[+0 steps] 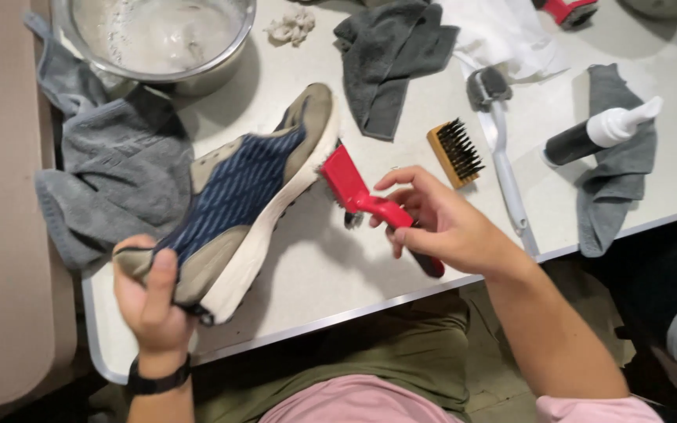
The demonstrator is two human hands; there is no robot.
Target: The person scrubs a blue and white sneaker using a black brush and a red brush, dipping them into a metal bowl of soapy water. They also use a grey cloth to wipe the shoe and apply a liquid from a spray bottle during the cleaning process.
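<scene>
- Left hand [153, 301] grasps the heel of a blue-striped, beige fabric sneaker with white sole [240, 200], tilted above the pale bench [331, 270]
- Right hand [436, 223] clenches a red plastic-handled brush [362, 200], its head touching the sole's edge
- Nearby: wooden black-bristled brush [454, 152], steel bowl of soapy water [158, 39], grey cloth [115, 172]
</scene>
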